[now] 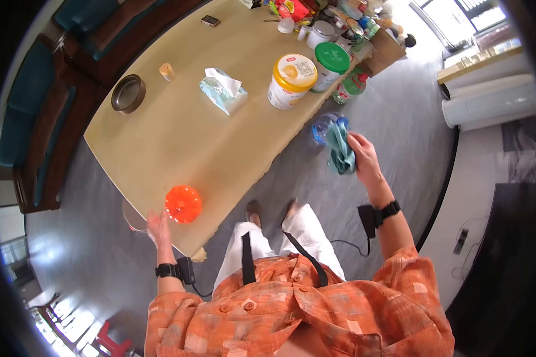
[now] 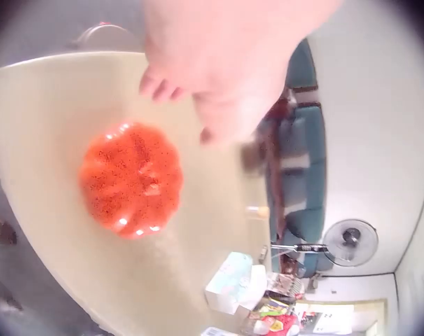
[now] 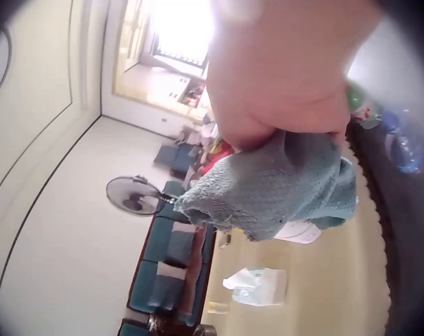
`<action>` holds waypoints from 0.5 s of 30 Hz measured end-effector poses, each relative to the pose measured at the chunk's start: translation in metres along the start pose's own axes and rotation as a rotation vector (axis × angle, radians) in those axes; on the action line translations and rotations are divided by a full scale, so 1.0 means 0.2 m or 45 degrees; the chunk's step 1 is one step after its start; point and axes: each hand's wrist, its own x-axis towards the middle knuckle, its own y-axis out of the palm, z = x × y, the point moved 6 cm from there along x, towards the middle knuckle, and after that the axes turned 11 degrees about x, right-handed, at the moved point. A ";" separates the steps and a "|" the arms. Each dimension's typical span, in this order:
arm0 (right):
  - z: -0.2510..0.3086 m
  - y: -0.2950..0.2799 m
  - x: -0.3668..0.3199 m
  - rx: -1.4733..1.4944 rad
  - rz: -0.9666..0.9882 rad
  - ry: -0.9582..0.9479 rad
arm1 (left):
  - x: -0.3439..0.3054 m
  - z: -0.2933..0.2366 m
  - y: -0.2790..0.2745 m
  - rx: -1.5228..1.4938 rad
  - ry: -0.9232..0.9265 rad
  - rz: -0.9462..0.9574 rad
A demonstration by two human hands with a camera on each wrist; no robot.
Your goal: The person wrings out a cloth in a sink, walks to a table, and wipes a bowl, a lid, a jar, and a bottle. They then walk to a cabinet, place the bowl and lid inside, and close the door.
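Note:
A crumpled teal cloth (image 1: 340, 150) hangs from my right hand (image 1: 365, 159), which grips it out past the table's long edge, over the floor. The right wrist view shows the cloth (image 3: 261, 189) bunched below the fingers, its frayed edge dangling. On the near corner of the table lies a glossy orange, round, scalloped thing (image 1: 183, 204) shaped like a pumpkin. Dark speckles dot the orange thing (image 2: 131, 180) in the left wrist view. My left hand (image 1: 158, 229) is just beside it at the table edge, fingers loose, holding nothing.
The beige table (image 1: 143, 154) bears a tissue box (image 1: 223, 92), a yellow-lidded tub (image 1: 292, 81), a green-lidded tub (image 1: 330, 65), a round brown tin (image 1: 128, 94) and clutter at the far end. Large bottles (image 1: 327, 128) stand on the floor. A sofa (image 1: 27, 113) runs behind.

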 end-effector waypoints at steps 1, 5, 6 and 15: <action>0.06 0.05 0.13 -0.066 0.021 -0.118 | -0.02 -0.02 0.03 -0.006 -0.026 -0.011; 0.26 0.32 0.64 -0.573 0.076 -0.623 | -0.09 -0.52 0.32 0.003 0.207 0.003; 0.30 0.42 0.72 -0.777 0.096 -0.709 | -0.12 -0.73 0.44 0.076 0.275 0.037; 0.22 0.76 0.92 -1.528 0.750 -0.969 | 0.02 -2.07 1.57 -0.147 0.852 0.121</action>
